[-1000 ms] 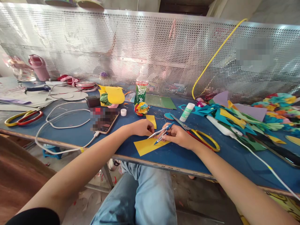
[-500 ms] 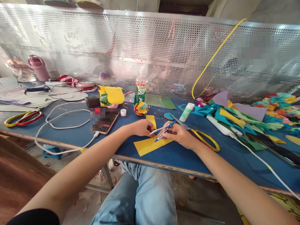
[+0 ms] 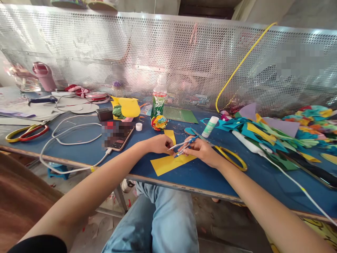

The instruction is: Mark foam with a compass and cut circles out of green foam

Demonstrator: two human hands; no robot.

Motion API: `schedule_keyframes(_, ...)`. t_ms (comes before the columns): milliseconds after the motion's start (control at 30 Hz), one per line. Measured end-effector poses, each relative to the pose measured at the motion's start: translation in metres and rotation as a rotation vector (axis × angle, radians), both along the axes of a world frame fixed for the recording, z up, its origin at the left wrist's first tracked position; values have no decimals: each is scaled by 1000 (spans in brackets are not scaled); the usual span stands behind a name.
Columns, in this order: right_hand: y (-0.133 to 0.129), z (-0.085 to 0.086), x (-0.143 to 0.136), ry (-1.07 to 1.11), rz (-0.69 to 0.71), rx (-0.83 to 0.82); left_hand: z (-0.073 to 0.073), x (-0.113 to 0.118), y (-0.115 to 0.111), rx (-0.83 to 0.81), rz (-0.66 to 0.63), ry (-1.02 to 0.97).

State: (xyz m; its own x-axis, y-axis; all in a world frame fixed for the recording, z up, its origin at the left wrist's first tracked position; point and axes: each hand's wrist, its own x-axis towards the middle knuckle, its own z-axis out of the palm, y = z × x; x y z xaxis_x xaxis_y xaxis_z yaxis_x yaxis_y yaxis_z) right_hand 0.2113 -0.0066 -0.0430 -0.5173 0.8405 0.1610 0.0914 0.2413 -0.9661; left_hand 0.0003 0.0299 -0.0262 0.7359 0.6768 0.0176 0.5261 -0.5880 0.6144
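A blue and white drawing compass (image 3: 183, 144) is in my right hand (image 3: 204, 151), its legs slightly spread and pointing left and down. Close to the compass tips, my left hand (image 3: 161, 143) is closed with its fingers curled; what they pinch, if anything, is hidden. A yellow sheet of paper (image 3: 164, 166) lies below both hands near the table's front edge. Behind my left hand is a smaller yellow strip (image 3: 170, 135). Beyond it, a multicoloured paper ball (image 3: 159, 123) sits in front of a green-labelled bottle (image 3: 158, 100).
Scissors (image 3: 231, 156) lie beside my right wrist, with a glue stick (image 3: 210, 127) behind. Left are a phone (image 3: 121, 135) on a white cable (image 3: 71, 143), a white cap (image 3: 138, 126) and more scissors (image 3: 27, 133). Paper scraps (image 3: 252, 128) and a glue gun (image 3: 246, 141) lie right.
The compass has shifted slightly in my right hand, its blue leg's tip a little higher. My left hand and the yellow sheet have stayed almost where they were.
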Motion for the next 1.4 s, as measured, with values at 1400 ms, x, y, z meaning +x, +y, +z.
schedule_keyframes(1400, 4, -5, 4, -48, -48, 24, -2, 1, 2, -3, 6, -16)
